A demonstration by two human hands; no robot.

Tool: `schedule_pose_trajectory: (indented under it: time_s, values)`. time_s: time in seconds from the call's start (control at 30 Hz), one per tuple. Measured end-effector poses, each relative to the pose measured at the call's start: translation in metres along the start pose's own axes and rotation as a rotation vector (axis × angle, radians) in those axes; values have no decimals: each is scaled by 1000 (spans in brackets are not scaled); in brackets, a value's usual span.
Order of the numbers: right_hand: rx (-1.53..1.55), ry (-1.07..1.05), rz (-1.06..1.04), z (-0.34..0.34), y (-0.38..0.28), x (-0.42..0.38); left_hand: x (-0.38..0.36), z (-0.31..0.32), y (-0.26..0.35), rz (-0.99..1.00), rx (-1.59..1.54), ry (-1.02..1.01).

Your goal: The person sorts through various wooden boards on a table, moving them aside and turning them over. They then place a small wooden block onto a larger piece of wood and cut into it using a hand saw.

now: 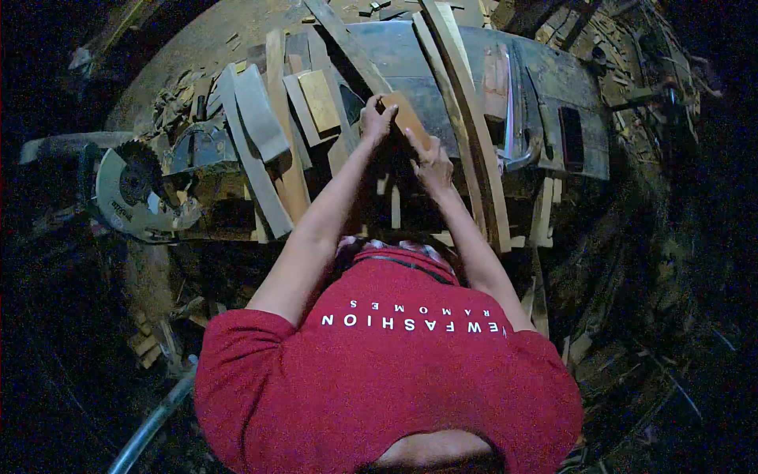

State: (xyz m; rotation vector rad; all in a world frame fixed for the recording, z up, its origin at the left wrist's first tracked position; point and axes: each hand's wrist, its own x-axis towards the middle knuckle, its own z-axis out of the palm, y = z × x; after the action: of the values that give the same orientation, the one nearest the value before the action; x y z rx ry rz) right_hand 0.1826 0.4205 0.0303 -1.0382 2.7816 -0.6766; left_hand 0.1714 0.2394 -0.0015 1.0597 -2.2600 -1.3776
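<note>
A short orange-brown wooden block (406, 118) lies slantwise between my two hands over the workbench (387, 47). My left hand (377, 118) grips its upper left end, the thumb on top. Lower down, my right hand (430, 160) holds the right edge near the other end, its fingers bent around the wood. A long narrow board (347, 46) runs from the top of the view down to the block's upper end. Left of my hands, a light yellowish block (320, 100) rests on other wood pieces.
A circular saw (126, 189) with its toothed blade exposed stands at the left. Curved wooden strips (260, 114) lie on the bench's left side. Long strips (472, 118) cross it right of my hands. Farther right are a bow-shaped metal frame (517, 118) and a dark flat rectangular object (571, 139).
</note>
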Motion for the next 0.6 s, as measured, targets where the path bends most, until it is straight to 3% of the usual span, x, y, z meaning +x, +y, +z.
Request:
schedule_pose_trajectory:
  time_s: [0.17,0.23,0.27,0.37,0.4,0.43,0.5,0.53,0.6]
  values:
    - [-43,90,-31,-21,15,-67,-61,17,-20,16,-136,-167]
    - [-26,126,-31,-28,18,-86,-89,18,-5,126,-13,-156]
    - [-13,131,-16,-27,23,-95,-101,15,13,71,-84,-184]
    - [-13,133,8,-27,24,-95,-85,35,-23,58,-241,-242]
    - [-26,143,-3,-24,24,-90,-87,21,1,144,-89,-173]
    - [-38,153,-14,-22,23,-85,-77,23,-5,84,-226,-200]
    - [-87,76,14,-17,18,-83,-65,13,-7,196,-32,-210]
    - [-75,87,20,-14,15,-84,-65,13,-10,21,-207,-298]
    - [-75,40,35,-20,11,-88,-82,6,-2,46,-139,-283]
